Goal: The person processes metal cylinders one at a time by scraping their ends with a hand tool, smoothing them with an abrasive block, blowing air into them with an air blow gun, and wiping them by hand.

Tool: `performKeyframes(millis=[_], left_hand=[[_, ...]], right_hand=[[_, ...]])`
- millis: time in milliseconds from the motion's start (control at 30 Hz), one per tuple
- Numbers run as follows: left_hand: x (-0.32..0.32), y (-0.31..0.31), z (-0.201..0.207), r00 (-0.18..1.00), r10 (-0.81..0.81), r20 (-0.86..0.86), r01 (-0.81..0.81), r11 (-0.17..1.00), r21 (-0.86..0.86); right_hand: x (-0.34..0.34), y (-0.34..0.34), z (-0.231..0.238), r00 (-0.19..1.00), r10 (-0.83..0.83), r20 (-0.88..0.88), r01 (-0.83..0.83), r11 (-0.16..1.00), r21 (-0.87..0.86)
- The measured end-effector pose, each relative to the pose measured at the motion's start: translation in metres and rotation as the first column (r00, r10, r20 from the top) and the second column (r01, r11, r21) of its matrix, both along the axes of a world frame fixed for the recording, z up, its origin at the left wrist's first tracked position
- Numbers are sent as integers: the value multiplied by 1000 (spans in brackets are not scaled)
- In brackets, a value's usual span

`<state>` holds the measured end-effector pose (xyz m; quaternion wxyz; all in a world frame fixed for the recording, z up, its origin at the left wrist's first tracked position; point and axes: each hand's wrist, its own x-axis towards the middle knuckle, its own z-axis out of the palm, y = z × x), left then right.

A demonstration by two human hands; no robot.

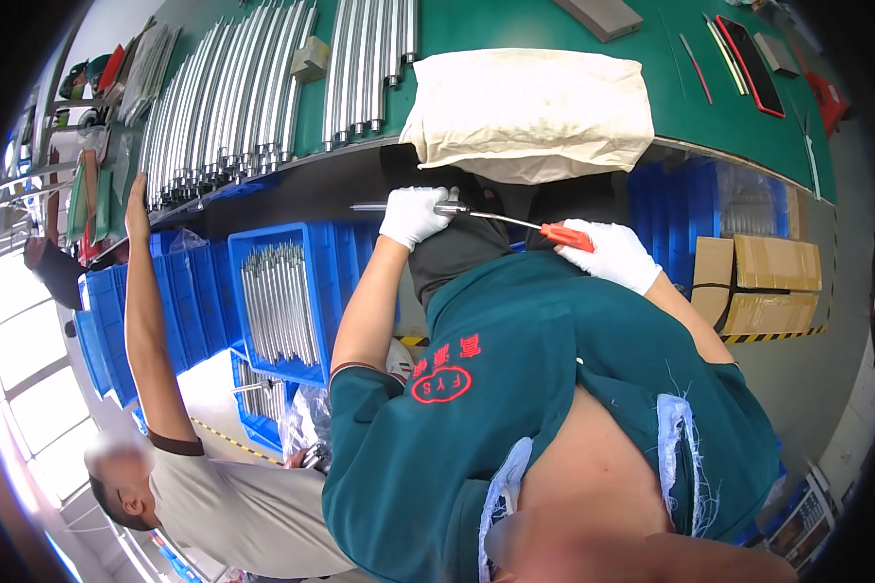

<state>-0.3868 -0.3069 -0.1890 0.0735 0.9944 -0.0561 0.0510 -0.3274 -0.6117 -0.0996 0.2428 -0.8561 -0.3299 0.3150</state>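
The white-gloved left hand (pixel 413 216) is closed around a slim silver metal rod (pixel 399 207), held level just below the edge of the green bench (pixel 515 24). The white-gloved right hand (pixel 614 255) grips the red-handled screwdriver (pixel 566 236), its thin shaft reaching to the rod's end. If the tip slips off, it could jab the left glove. A co-worker's bare arm (pixel 146 311) reaches up near the blue plastic crates (pixel 301 282).

My white knit cloth gloves (pixel 413 216) grip a smooth shiny metal rod (pixel 379 207) and a screwdriver (pixel 544 229) with glossy red plastic handle. Cream cloth bag (pixel 530 112), matt, rough. Green bench mat (pixel 515 24), smooth. Blue plastic bins (pixel 311 243).
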Motion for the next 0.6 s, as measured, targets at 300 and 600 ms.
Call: performKeyframes(millis=[300,600], left_hand=[[2,-2,-3,992,-40,117,45,998,-40],[2,-2,-1,992,-70,104,74,997,-35]], right_hand=[[1,1,-2,999,-8,-34,8,1000,-13],[13,-30,27,992,-126,-7,124,958,260]])
